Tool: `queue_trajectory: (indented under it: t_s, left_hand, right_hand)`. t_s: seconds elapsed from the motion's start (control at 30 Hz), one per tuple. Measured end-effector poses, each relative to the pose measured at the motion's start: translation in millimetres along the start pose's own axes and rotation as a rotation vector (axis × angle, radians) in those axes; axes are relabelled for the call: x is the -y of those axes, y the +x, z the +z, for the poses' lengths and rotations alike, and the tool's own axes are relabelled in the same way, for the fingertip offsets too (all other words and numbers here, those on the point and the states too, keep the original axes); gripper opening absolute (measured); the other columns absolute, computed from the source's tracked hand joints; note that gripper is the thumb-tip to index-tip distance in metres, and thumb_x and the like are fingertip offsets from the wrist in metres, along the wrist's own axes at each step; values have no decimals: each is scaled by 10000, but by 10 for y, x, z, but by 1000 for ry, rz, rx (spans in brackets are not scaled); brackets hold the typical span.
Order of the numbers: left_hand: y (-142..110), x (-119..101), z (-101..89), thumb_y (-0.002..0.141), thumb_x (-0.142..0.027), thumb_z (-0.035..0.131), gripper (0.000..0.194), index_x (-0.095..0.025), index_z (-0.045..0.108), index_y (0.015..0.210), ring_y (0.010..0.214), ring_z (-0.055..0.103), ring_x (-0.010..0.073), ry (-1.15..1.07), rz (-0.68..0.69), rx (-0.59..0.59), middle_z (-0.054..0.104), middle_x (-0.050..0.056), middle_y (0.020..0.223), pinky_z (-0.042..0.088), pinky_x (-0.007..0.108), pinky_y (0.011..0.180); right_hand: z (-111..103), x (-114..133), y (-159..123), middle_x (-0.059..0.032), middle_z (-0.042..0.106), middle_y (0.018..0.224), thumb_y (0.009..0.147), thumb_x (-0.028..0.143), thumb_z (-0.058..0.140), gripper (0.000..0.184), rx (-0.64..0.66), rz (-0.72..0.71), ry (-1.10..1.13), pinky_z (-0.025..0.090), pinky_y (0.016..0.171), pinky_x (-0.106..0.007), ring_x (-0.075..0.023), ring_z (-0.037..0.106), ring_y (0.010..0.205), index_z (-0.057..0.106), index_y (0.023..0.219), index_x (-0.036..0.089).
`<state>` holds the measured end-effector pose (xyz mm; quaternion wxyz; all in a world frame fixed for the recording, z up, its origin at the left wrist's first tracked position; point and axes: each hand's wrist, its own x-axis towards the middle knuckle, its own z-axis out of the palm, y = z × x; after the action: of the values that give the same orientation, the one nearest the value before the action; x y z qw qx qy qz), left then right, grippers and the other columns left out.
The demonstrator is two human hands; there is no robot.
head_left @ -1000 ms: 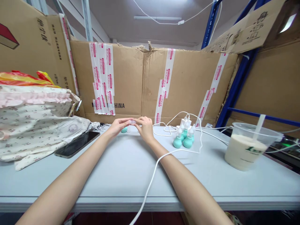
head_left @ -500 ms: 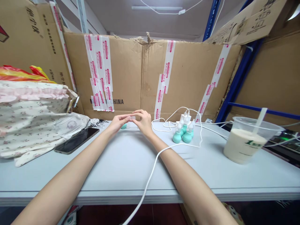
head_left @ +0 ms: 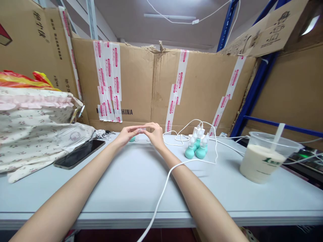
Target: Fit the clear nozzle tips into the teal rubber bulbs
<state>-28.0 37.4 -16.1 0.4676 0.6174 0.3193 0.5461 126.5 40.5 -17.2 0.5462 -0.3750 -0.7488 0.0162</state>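
Note:
Both my hands meet far out over the white table, near the cardboard wall. My left hand and my right hand pinch a small clear piece between their fingertips. A teal rounded item lies on the table just behind my left hand, partly hidden. To the right stands a cluster of small teal bottles with white tips, plugged into white cables. One white cable runs over my right forearm and off the table's front edge.
A black phone lies at the left beside floral fabric. A plastic cup of milky drink with a straw stands at the right. Taped cardboard walls the back; a blue rack post rises at the right.
My hands stay pinched together at the same spot; only the fingers shift slightly. The view bobbed a little.

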Motion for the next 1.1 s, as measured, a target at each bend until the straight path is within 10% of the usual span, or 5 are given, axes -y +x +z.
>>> queue_trajectory:
  t_s: [0.8, 1.1]
  left_hand:
    - [54, 109, -84, 609, -444, 718, 432, -129, 694, 905, 961, 617, 245, 71, -17, 99, 687, 134, 967, 404, 379, 910]
    - [26, 116, -53, 621, -434, 715, 468, -121, 673, 966, 942, 627, 249, 97, -9, 93, 686, 142, 967, 399, 423, 923]
  right_hand:
    - [29, -147, 31, -2, 699, 842, 709, 358, 645, 144, 131, 177, 245, 439, 810, -294, -159, 625, 834, 705, 762, 238]
    - [5, -139, 26, 22, 706, 831, 754, 289, 621, 98, 99, -1, 64, 415, 816, -276, -144, 628, 835, 714, 735, 265]
